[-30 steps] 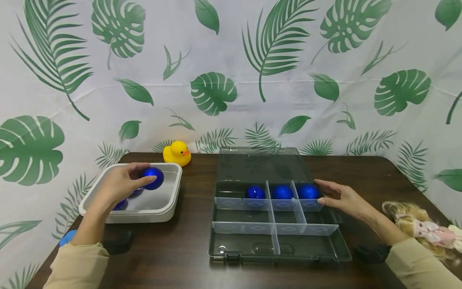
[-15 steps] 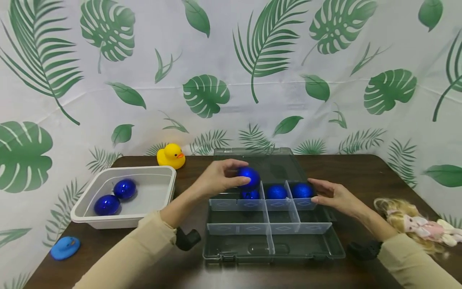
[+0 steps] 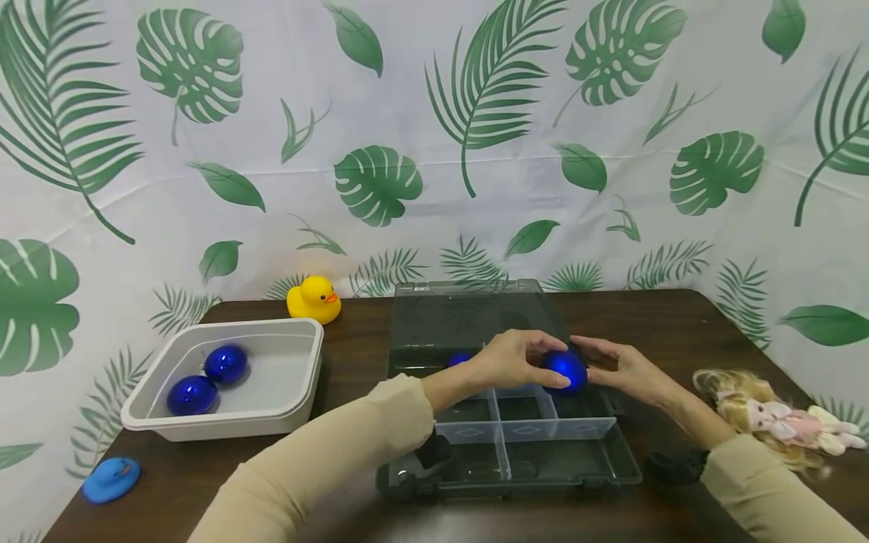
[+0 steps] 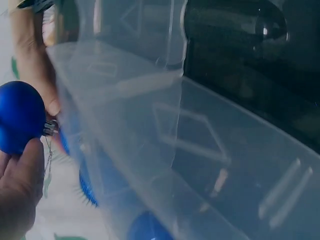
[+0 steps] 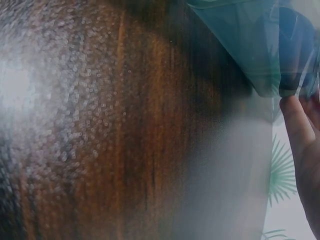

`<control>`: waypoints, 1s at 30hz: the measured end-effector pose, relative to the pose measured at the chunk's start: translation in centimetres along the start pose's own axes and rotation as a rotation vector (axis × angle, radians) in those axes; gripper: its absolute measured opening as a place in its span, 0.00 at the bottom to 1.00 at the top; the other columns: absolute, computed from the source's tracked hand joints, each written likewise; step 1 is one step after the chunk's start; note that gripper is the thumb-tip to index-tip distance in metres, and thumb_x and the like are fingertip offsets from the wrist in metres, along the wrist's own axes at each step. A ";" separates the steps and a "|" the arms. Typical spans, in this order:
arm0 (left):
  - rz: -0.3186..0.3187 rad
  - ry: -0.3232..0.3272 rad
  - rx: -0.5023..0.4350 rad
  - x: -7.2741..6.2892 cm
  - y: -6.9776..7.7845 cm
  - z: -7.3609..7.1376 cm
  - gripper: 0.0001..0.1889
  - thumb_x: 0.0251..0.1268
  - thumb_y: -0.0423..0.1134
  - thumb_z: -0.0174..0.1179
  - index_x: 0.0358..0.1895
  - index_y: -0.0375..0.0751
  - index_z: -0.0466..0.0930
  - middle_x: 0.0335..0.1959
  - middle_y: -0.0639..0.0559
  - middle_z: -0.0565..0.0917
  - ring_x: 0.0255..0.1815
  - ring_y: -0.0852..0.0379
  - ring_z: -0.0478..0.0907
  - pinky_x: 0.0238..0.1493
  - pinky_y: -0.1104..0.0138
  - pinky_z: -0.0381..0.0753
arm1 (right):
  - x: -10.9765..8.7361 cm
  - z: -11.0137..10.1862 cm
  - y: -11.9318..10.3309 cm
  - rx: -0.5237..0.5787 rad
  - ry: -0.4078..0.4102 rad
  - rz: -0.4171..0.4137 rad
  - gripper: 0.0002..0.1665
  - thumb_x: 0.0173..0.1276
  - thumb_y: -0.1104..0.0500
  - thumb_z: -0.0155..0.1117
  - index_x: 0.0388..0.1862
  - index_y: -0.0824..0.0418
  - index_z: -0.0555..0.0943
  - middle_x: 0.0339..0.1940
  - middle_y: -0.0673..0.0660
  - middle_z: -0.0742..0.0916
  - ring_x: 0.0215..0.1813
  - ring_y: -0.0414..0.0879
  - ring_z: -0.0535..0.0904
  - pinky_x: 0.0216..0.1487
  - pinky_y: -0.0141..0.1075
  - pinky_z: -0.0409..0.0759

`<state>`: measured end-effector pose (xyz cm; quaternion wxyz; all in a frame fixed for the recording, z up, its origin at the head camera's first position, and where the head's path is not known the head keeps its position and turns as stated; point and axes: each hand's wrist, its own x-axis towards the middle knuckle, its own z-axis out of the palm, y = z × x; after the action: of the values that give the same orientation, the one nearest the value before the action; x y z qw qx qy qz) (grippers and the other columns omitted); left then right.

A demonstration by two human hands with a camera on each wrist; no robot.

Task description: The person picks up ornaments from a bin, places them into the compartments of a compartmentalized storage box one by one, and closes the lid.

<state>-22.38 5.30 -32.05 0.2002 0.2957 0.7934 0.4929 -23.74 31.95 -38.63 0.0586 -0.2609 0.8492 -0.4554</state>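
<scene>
My left hand [image 3: 505, 360] pinches a shiny blue Christmas bauble [image 3: 569, 371] between thumb and fingers, over the far right part of the dark transparent divider box [image 3: 570, 456]. In the left wrist view the bauble [image 4: 20, 117] shows its metal cap and a thin string. My right hand [image 3: 627, 371] is at the box's right side, right beside the held bauble. Its thumb touches the box wall in the right wrist view, fingers fairly straight. Another blue bauble [image 3: 459, 360] shows in the back left compartment; the other back compartments are mostly hidden by my left hand.
To the left stands a white tray [image 3: 308, 381] holding two glossy blue baubles [image 3: 227, 364]. A yellow rubber duck [image 3: 314, 300] sits behind it, a blue duck [image 3: 112, 480] before it. A doll [image 3: 781, 418] lies at right. The box's lid [image 3: 468, 320] lies back, raised behind it.
My left hand has carried a bauble from the white tray rightward across the box to its far right part. The right hand has stayed at the box's right side.
</scene>
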 end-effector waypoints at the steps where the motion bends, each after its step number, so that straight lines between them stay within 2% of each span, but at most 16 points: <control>1: 0.000 -0.011 0.000 0.2 -0.1 0.3 0.22 0.56 0.42 0.67 0.56 0.47 0.77 0.57 0.52 0.80 0.56 0.57 0.77 0.53 0.70 0.77 | 0.1 0.0 0.0 0.006 -0.004 -0.009 0.33 0.67 0.65 0.59 0.67 0.77 0.60 0.63 0.79 0.69 0.56 0.24 0.71 0.50 0.27 0.78; 2: 0.002 -0.020 0.000 0.3 -0.1 0.5 0.22 0.56 0.42 0.67 0.56 0.47 0.78 0.57 0.52 0.80 0.57 0.57 0.77 0.53 0.71 0.76 | 0.1 0.0 0.0 0.011 -0.005 -0.011 0.33 0.67 0.65 0.58 0.67 0.77 0.60 0.63 0.79 0.69 0.56 0.24 0.71 0.50 0.26 0.78; 3: 0.006 -0.027 0.000 0.4 -0.2 0.8 0.22 0.56 0.42 0.67 0.56 0.47 0.78 0.57 0.52 0.80 0.57 0.58 0.77 0.53 0.71 0.76 | 0.2 0.0 -0.1 0.007 -0.005 -0.014 0.33 0.67 0.65 0.58 0.67 0.77 0.60 0.63 0.79 0.69 0.57 0.28 0.73 0.50 0.26 0.77; 5: 0.013 -0.038 0.008 0.6 -0.3 1.2 0.22 0.56 0.42 0.67 0.56 0.46 0.78 0.57 0.52 0.80 0.57 0.58 0.77 0.53 0.72 0.77 | 0.2 0.0 -0.2 -0.011 -0.002 -0.008 0.34 0.67 0.64 0.59 0.67 0.76 0.60 0.64 0.78 0.69 0.61 0.43 0.76 0.50 0.27 0.78; 8: 0.003 -0.030 0.047 0.8 -0.5 1.7 0.22 0.55 0.43 0.68 0.55 0.48 0.79 0.56 0.53 0.81 0.56 0.59 0.77 0.52 0.73 0.77 | 0.3 0.0 -0.4 -0.039 -0.006 0.013 0.34 0.67 0.63 0.59 0.68 0.74 0.60 0.65 0.77 0.69 0.64 0.66 0.68 0.52 0.31 0.79; 10: -0.013 -0.013 0.088 0.8 -0.7 2.0 0.22 0.55 0.45 0.68 0.55 0.49 0.80 0.55 0.54 0.81 0.56 0.61 0.77 0.53 0.73 0.76 | 0.3 0.0 -0.5 -0.048 -0.009 0.027 0.34 0.67 0.63 0.59 0.68 0.74 0.60 0.65 0.77 0.68 0.63 0.73 0.64 0.52 0.34 0.79; 14: -0.023 0.038 0.169 0.8 -0.7 2.3 0.22 0.53 0.48 0.68 0.54 0.51 0.81 0.54 0.56 0.82 0.56 0.62 0.78 0.53 0.73 0.76 | 0.4 -0.1 -0.6 -0.057 -0.003 0.044 0.35 0.67 0.62 0.60 0.68 0.73 0.60 0.65 0.76 0.69 0.63 0.73 0.65 0.52 0.35 0.79; 19: 0.003 0.067 0.232 1.0 -0.6 2.6 0.23 0.53 0.48 0.69 0.54 0.49 0.81 0.53 0.56 0.82 0.54 0.63 0.78 0.50 0.75 0.76 | 0.4 -0.2 -0.7 -0.077 0.011 0.049 0.34 0.67 0.61 0.60 0.68 0.72 0.61 0.65 0.75 0.70 0.63 0.72 0.66 0.53 0.35 0.79; 26: -0.025 0.040 0.250 0.7 -0.3 2.9 0.24 0.54 0.47 0.69 0.56 0.48 0.79 0.53 0.57 0.82 0.53 0.64 0.79 0.49 0.75 0.77 | 0.1 0.0 -0.6 -0.115 0.028 0.075 0.35 0.67 0.60 0.61 0.69 0.70 0.62 0.65 0.74 0.70 0.63 0.70 0.67 0.55 0.42 0.78; 30: -0.040 0.031 0.217 0.2 -0.2 2.9 0.24 0.54 0.46 0.68 0.56 0.47 0.79 0.52 0.56 0.83 0.51 0.63 0.79 0.45 0.76 0.78 | -0.1 0.1 -0.5 -0.141 0.033 0.091 0.36 0.66 0.58 0.61 0.69 0.69 0.62 0.66 0.73 0.70 0.63 0.69 0.68 0.55 0.48 0.76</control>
<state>-20.86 7.29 -33.47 0.1643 0.2922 0.8509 0.4046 -23.37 31.69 -38.35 0.0468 -0.2181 0.8909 -0.3957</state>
